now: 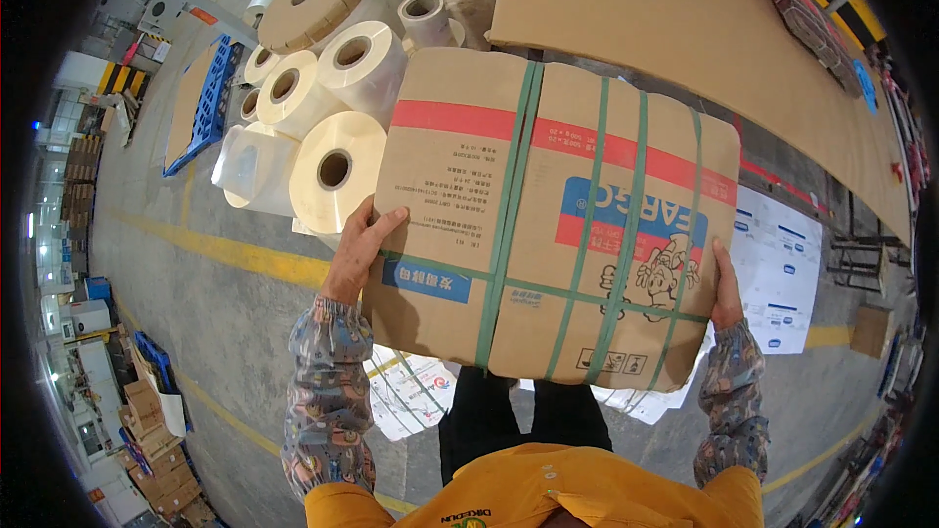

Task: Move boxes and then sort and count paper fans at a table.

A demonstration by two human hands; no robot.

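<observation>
Hands grip a strapped cardboard bundle (553,220): left hand (358,246), right hand (725,286), its fingers hidden beneath.

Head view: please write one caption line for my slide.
Both hands, left and right, grip the sides of a strapped cardboard bundle above a grey floor, near white film rolls.
</observation>
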